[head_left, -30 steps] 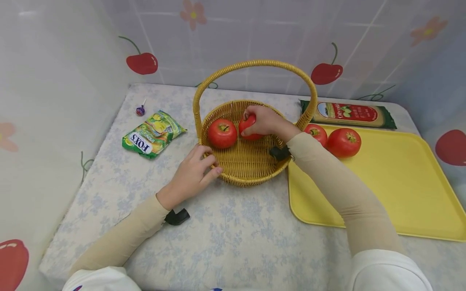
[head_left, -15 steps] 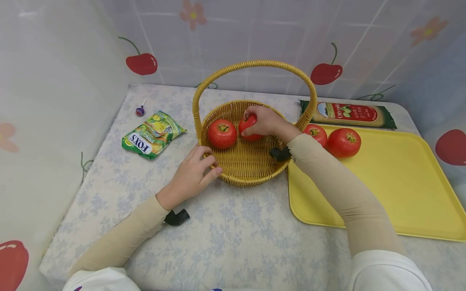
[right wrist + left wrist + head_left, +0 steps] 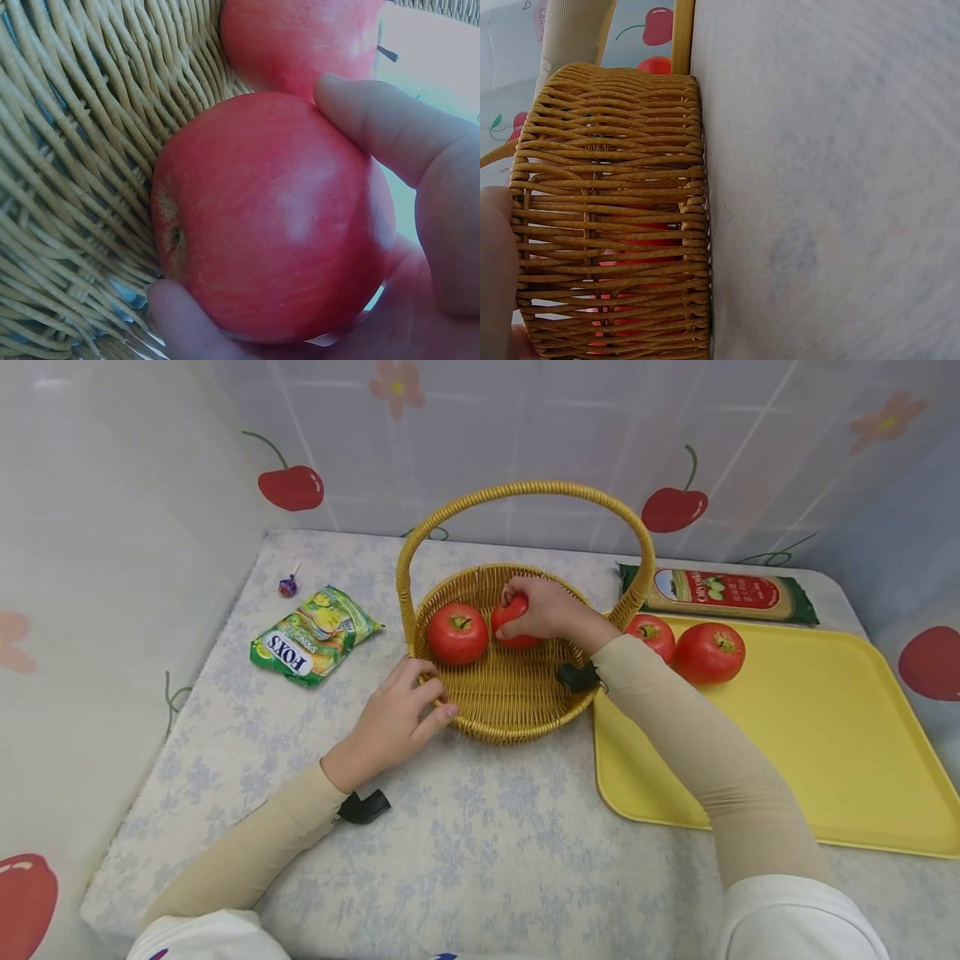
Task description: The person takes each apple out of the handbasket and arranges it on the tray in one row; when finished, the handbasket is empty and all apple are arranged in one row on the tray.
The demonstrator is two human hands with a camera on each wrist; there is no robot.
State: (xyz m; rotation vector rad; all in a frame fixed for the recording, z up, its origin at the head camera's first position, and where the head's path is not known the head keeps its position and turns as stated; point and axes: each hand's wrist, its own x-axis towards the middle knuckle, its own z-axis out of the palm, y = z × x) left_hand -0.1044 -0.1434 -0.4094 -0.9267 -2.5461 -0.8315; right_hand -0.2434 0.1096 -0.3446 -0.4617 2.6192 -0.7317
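In the head view, a yellow wicker basket (image 3: 510, 697) with a tall arched handle stands mid-table. My left hand (image 3: 392, 720) grips its front-left rim, fingers over the edge and thumb along the outside. Inside the basket my right hand (image 3: 546, 608) holds a red apple (image 3: 270, 217) near the back wall, thumb on one side and fingers on the other. That apple lies against the weave in the right wrist view, its calyx end toward the wall. A second red apple (image 3: 457, 635) sits to its left in the basket. Only part of my left hand shows in the left wrist view.
Right of the basket lies a yellow tray (image 3: 787, 760) with two apples (image 3: 708, 653) at its back-left corner. Behind it is a long pasta packet (image 3: 720, 593). A green FOX'S candy bag (image 3: 315, 635) and a lollipop (image 3: 288, 585) lie left of the basket.
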